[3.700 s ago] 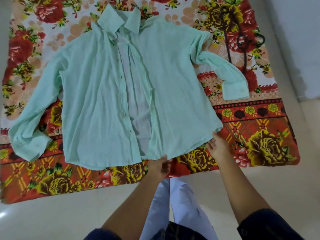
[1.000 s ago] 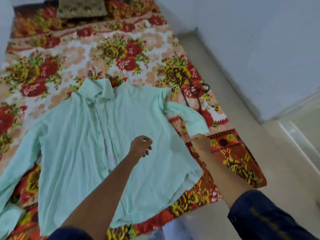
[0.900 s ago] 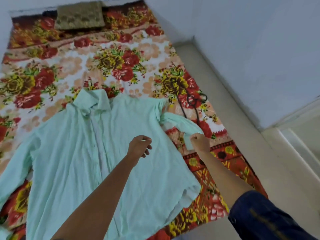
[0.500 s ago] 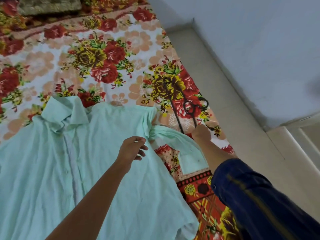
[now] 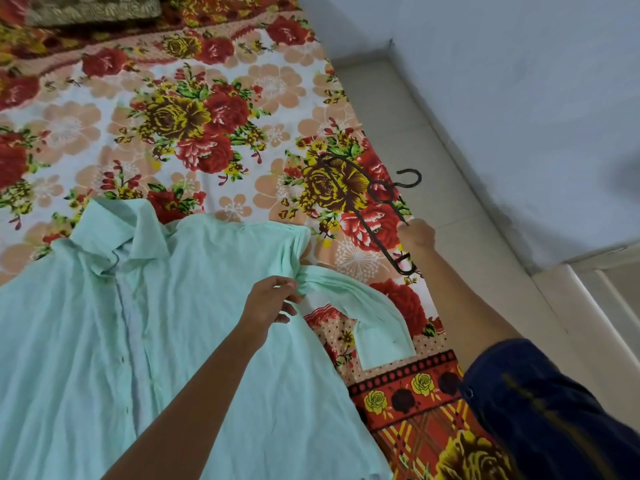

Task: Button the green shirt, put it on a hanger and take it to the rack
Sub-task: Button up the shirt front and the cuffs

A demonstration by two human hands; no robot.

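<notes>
The pale green shirt [image 5: 194, 341] lies flat on its back on the flowered bedsheet, collar toward the far side, its front placket closed down the middle. Its right sleeve [image 5: 363, 313] is folded down beside the body. My left hand [image 5: 272, 301] hovers over the shirt's right shoulder, fingers loosely curled and apart, holding nothing. My right hand [image 5: 415, 235] is closed around one arm of a thin black wire hanger [image 5: 372, 206], which is tilted with its hook lifted past the sheet's right edge.
The flowered bedsheet [image 5: 207, 133] covers the floor mattress. A brown patterned cushion [image 5: 90, 8] lies at the far end. A beige tiled floor strip [image 5: 433, 161] and a grey wall [image 5: 519, 81] run along the right side.
My right hand has reached past the folded sleeve to the hanger, closed on it and tilted its hook up. My left hand left the hem and drifted to the shirt's right shoulder.
</notes>
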